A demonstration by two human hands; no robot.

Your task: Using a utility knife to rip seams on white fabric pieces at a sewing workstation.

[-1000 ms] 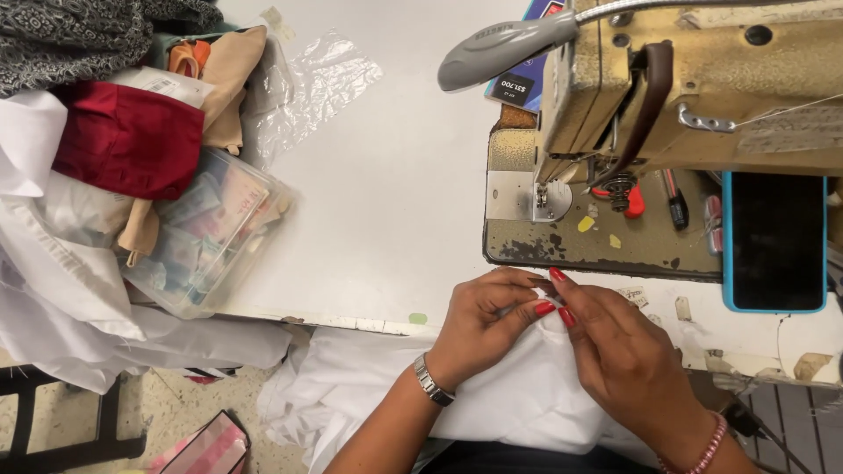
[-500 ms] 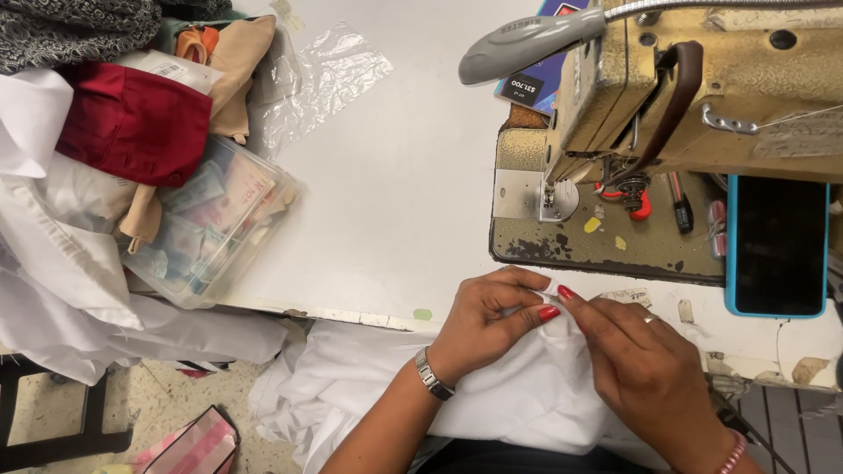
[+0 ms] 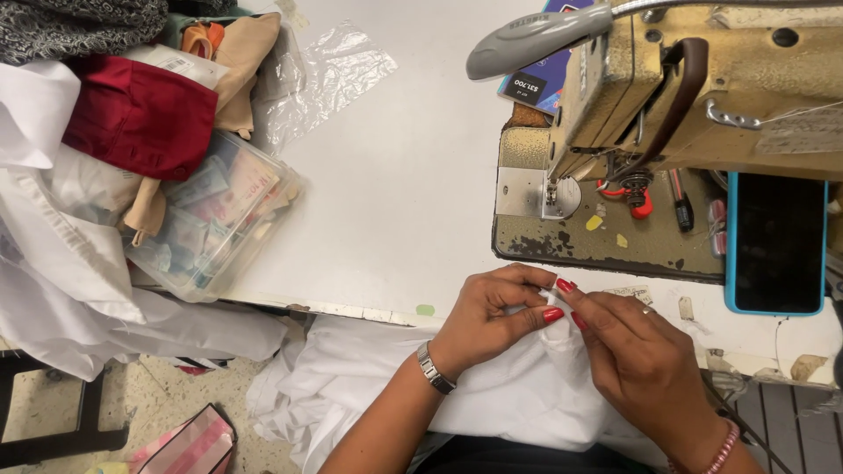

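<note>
Since a second ago the right hand (image 3: 637, 355) has slid toward four o'clock while the left hand (image 3: 492, 320) stays put, both still pinching the white cloth (image 3: 518, 395) at the table (image 3: 404, 193) edge, fingertips pressed together and hiding whatever they grip.

white cloth (image 3: 518, 395), red-nailed hands, blue-cased phone (image 3: 776, 243)
</note>
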